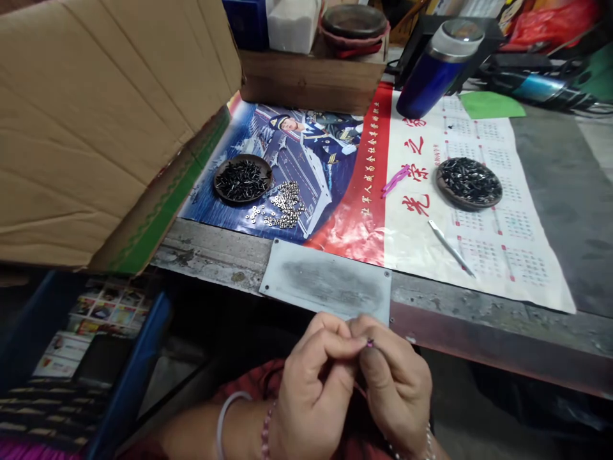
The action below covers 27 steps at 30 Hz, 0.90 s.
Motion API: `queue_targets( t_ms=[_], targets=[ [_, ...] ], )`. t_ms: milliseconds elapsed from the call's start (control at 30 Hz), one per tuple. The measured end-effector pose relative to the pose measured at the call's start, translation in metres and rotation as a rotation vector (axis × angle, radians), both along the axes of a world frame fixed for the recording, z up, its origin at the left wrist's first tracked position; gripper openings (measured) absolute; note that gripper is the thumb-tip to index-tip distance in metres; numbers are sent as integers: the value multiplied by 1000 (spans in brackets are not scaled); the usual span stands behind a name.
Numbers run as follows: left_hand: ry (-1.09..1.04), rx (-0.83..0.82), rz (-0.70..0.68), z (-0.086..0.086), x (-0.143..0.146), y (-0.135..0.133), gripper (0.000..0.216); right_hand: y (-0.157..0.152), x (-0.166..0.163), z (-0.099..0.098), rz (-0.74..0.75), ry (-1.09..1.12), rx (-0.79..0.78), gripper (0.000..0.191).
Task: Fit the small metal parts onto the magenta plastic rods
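At seven o'clock the left wrist (282, 429) is wearing a whitish bangle (220, 427) and, towards six, a pink beaded bracelet (265, 436); at five, a pale bracelet (428, 442) is circling the right wrist (410, 441). Red patterned clothing (246, 382) is showing near seven.

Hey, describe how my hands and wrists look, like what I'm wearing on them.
Your left hand and right hand are gloveless. The left arm wears a smooth, pale bangle and a pinkish-purple beaded bracelet; the right wrist has a pale beaded bracelet, partly visible.
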<state>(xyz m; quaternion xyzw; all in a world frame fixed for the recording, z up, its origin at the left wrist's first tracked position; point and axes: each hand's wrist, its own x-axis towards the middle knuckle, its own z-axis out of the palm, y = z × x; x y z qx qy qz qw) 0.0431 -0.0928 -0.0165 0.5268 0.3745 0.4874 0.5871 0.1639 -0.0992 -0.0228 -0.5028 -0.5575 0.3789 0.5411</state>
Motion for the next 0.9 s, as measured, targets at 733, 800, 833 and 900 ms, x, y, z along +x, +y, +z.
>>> queue_targets(
  t_ms=[733, 800, 833, 900],
  targets=[
    [4, 31, 30, -2, -1, 6, 18, -5, -5, -10, -36, -148, 131, 17],
    [0, 21, 11, -3, -1, 5, 18, -6, -8, -13, -101, -208, 142, 21],
    [-4, 12, 8, -4, 0, 5, 18, -6, -10, -14, -131, -229, 146, 24],
    [-15, 2, 17, -5, 0, 4, 18, -5, -14, -16, -173, -244, 161, 30]
  ],
)
